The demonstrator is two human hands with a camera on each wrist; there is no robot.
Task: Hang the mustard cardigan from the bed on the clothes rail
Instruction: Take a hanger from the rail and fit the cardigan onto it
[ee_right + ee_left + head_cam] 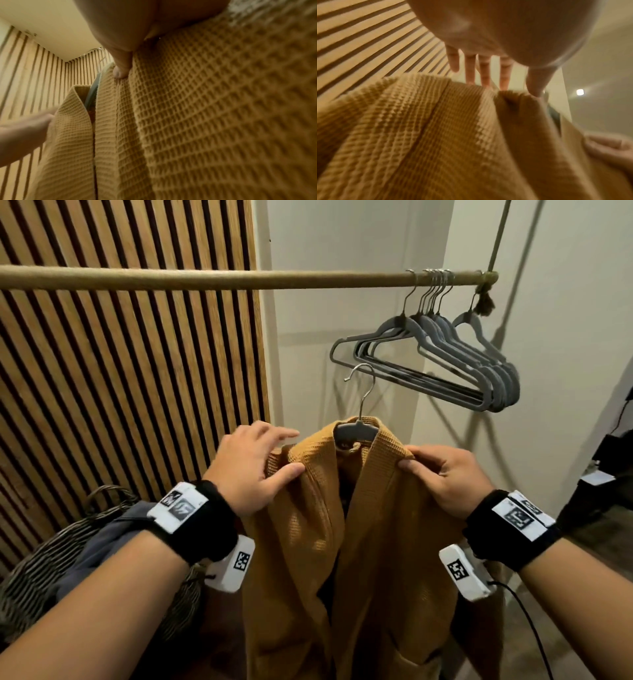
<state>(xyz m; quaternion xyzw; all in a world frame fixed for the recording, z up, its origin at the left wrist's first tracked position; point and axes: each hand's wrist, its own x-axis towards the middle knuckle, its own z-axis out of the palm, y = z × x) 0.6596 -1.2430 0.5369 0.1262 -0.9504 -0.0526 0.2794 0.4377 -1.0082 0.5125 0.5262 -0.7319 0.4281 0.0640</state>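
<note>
The mustard waffle-knit cardigan (pixel 376 525) hangs on a grey hanger (pixel 354 431) whose metal hook (pixel 363 385) stands free, well below the wooden clothes rail (pixel 205 279). At the cardigan's left shoulder is my left hand (pixel 291 451), thumb against the front and fingers (pixel 485 73) straight, their tips at the shoulder's edge. My right hand (pixel 421 460) pinches the right shoulder, its thumb (pixel 121 67) pressed on the front band of the cardigan (pixel 205 121). A strip of the hanger (pixel 92 92) shows inside the collar.
Several empty grey hangers (pixel 445 361) crowd the rail's right end, near its hanging rope (pixel 498 234). A wicker basket (pixel 44 570) with grey clothing stands at lower left before the slatted wood wall (pixel 120 388). Dark objects sit at far right.
</note>
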